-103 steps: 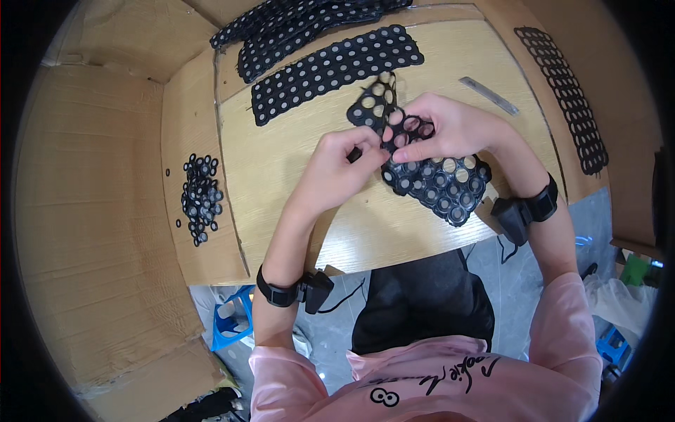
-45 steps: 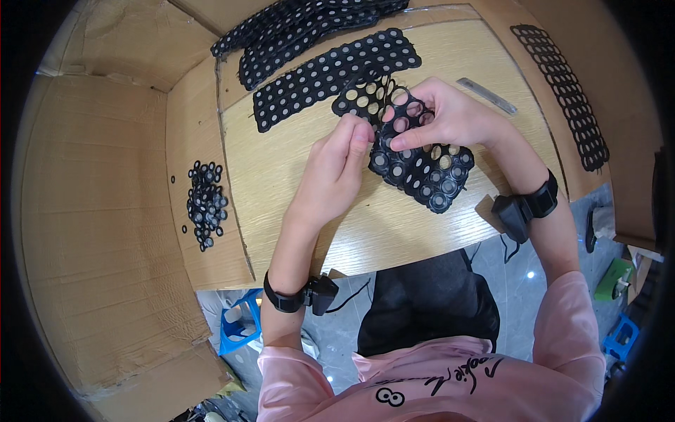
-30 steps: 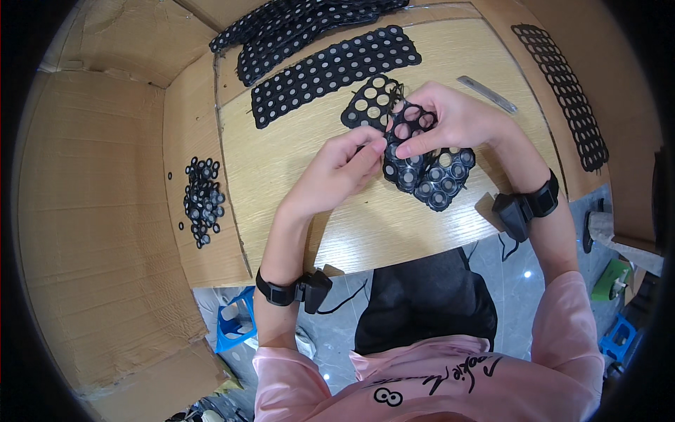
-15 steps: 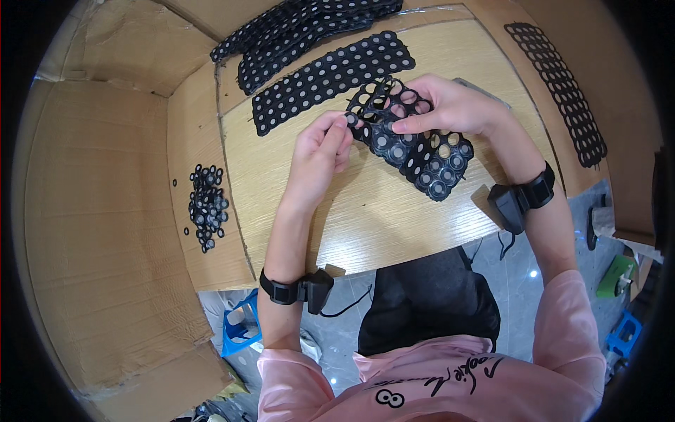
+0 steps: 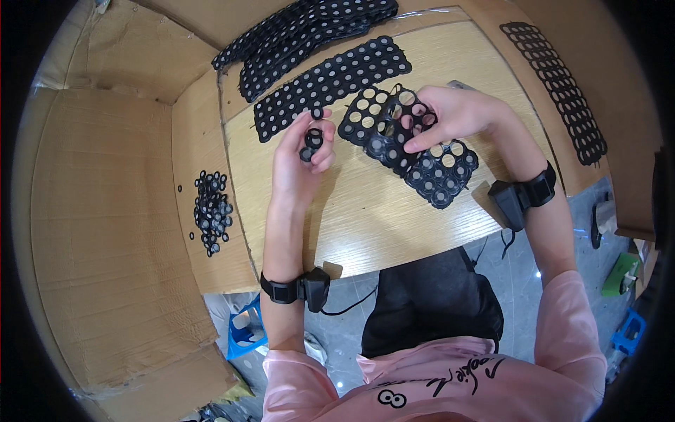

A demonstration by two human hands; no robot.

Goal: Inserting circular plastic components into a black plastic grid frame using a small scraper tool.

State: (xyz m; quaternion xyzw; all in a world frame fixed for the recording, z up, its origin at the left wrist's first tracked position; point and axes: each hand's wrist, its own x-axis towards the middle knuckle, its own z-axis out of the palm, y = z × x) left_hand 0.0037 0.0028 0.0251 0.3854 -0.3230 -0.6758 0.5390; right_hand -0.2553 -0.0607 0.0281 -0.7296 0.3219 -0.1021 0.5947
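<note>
Head view.

Left hand [image 5: 299, 151]: curled, palm turned up; holds a few rings [image 5: 312, 143], one at the fingertips, others lower along the fingers. The curl presumably keeps the lower ones from slipping while the tips present one.

Right hand [image 5: 455, 116]: closed in a pinch, thumb on top, on the sheet [image 5: 441, 184], black, bent, lying between the hands and below the right one. Some openings bare, others with grey-centred rounds. The grip at the bend probably steadies it; the fingers beneath show through the openings.

Heap [image 5: 212, 211]: loose rings, left of and below the left hand, perhaps set there for easy reach.

Panel [image 5: 330, 84]: flat, dotted grey, just beyond the left hand.

Stack [image 5: 302, 32]: similar panels, farther beyond, overlapping, likely to save room.

Strip [image 5: 555, 91]: black, holed, right of the right hand, well apart, seemingly kept aside.

Surface [image 5: 373, 232]: pale wood, beneath both hands.
</note>
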